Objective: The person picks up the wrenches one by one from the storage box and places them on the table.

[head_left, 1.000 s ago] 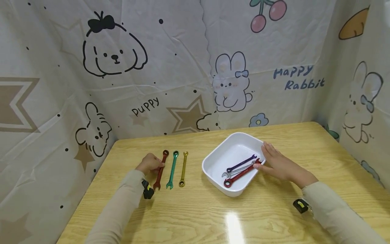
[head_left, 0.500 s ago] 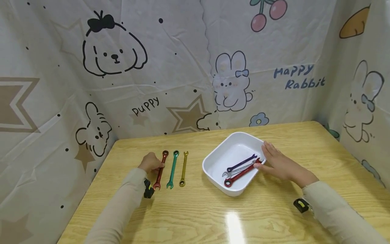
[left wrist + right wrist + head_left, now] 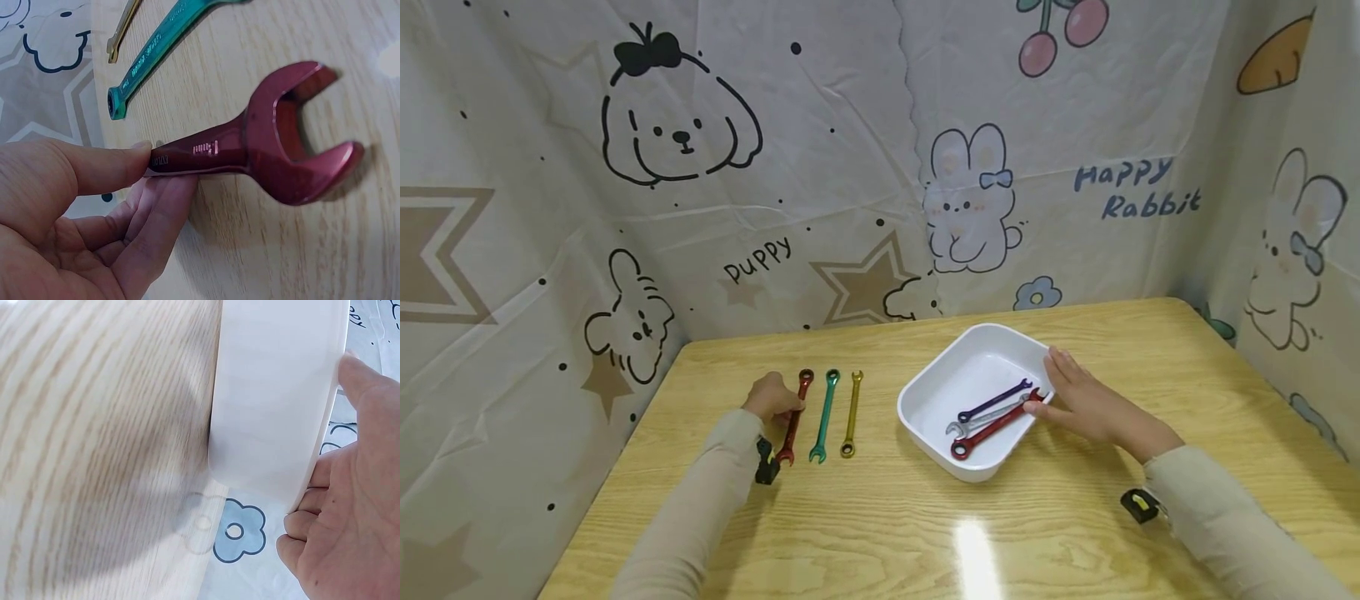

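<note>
In the head view, my left hand (image 3: 772, 397) pinches a red combination wrench (image 3: 792, 434) between thumb and fingers at the table's left side. The left wrist view shows the wrench's open end (image 3: 281, 137) pointing away from that hand. To its right lie a green wrench (image 3: 826, 418) and a yellow wrench (image 3: 852, 414), roughly parallel. My right hand (image 3: 1086, 404) rests against the right rim of a white plastic bin (image 3: 917, 421), fingers extended. Inside the bin are a purple wrench (image 3: 995, 402), a silver wrench (image 3: 957, 430) and another red wrench (image 3: 992, 435).
The wooden table (image 3: 865, 525) ends at the back against a printed cloth (image 3: 820, 192), which also hangs along both sides. A bare stretch of tabletop lies between the yellow wrench and the bin.
My left hand has shifted very slightly to the right, still at the red wrench. The bin, the right hand and the other wrenches stay where they were.
</note>
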The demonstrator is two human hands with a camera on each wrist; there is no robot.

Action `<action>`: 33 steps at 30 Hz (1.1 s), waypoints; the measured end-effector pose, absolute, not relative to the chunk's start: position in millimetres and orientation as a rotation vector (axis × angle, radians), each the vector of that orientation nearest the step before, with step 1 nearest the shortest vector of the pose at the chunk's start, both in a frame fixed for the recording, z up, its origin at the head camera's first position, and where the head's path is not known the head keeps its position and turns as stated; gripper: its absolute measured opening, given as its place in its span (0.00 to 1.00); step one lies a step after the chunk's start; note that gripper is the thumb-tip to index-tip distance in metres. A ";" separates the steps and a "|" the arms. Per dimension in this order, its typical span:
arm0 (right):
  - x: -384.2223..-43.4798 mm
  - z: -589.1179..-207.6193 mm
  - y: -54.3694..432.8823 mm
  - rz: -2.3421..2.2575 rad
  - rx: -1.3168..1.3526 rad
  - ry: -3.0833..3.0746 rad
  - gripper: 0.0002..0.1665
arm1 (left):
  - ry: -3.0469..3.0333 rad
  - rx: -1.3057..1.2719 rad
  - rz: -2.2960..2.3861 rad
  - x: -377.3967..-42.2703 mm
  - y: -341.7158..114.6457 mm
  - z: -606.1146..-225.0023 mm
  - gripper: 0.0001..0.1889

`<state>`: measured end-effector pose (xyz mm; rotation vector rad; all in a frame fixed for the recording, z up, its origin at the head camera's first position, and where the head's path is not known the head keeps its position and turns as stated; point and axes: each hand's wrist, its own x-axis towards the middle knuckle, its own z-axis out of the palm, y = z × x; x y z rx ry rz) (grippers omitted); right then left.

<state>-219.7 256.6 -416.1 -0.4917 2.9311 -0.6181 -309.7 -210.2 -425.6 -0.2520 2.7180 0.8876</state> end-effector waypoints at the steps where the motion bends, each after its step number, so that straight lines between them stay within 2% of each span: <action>1: -219.5 -416.1 256.3 -0.620 -0.492 2.931 0.58 | 2.719 -0.251 0.886 -309.3 -210.3 -425.4 0.11; 9: -217.6 -415.4 253.9 -0.626 -0.491 2.918 0.58 | 2.699 -0.262 0.937 -304.3 -213.8 -428.8 0.14; 20: -221.6 -417.7 258.0 -0.599 -0.497 2.931 0.58 | 2.779 -0.208 0.772 -310.5 -209.1 -425.3 0.12; 33: -223.0 -416.1 258.3 -0.613 -0.492 2.916 0.59 | 2.813 -0.204 0.702 -308.2 -205.5 -421.9 0.18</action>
